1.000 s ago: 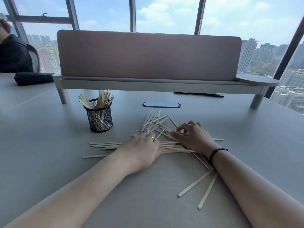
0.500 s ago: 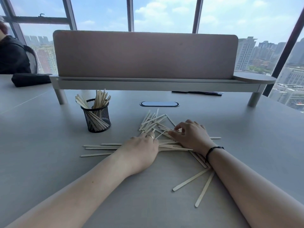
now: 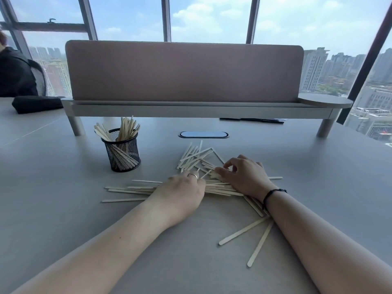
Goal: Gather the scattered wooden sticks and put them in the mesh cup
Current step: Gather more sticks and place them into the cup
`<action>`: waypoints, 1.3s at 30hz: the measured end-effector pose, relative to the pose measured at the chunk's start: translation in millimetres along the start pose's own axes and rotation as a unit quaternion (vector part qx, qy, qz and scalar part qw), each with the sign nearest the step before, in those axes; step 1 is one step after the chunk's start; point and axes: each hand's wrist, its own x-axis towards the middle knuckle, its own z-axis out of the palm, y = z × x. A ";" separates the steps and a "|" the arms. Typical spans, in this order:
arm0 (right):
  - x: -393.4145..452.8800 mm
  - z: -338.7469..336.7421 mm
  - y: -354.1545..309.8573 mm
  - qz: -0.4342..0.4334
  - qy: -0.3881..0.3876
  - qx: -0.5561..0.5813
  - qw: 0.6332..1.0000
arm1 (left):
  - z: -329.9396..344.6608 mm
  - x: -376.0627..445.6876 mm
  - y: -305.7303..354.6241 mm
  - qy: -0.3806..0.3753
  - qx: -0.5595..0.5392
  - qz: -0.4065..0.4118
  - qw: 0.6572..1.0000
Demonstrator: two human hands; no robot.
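Observation:
Pale wooden sticks (image 3: 196, 155) lie scattered over the middle of the grey table (image 3: 53, 187). A black mesh cup (image 3: 123, 152) stands to the left of the pile, upright, with several sticks inside. My left hand (image 3: 180, 194) rests knuckles-up on a bundle of sticks, fingers curled around them; a ring shows on one finger. My right hand (image 3: 244, 177) lies on the pile just to the right, fingertips pinching at the sticks. Two loose sticks (image 3: 244, 230) lie near my right forearm.
A pink desk divider (image 3: 184, 71) on a raised shelf crosses the back of the table. An oval cable port (image 3: 203, 134) sits behind the pile. A black pouch (image 3: 36, 103) and a seated person (image 3: 14, 75) are at the far left. Dark pens (image 3: 252, 119) lie under the shelf.
Both hands stay on the pile; my right fingers have shifted slightly among the sticks, and the view has drifted a little.

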 end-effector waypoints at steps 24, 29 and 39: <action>1.2 0.3 4.3 -0.005 0.002 0.011 1.000 | 35.1 -1.7 -31.3 0.147 -0.204 0.027 0.968; 1.4 0.6 4.4 -0.004 0.004 0.018 1.000 | 38.3 1.6 -33.4 0.154 -0.182 0.024 0.971; -2.3 -2.3 -0.1 0.004 -0.010 0.006 1.000 | 24.1 -2.6 -31.1 0.253 -0.190 -0.014 0.949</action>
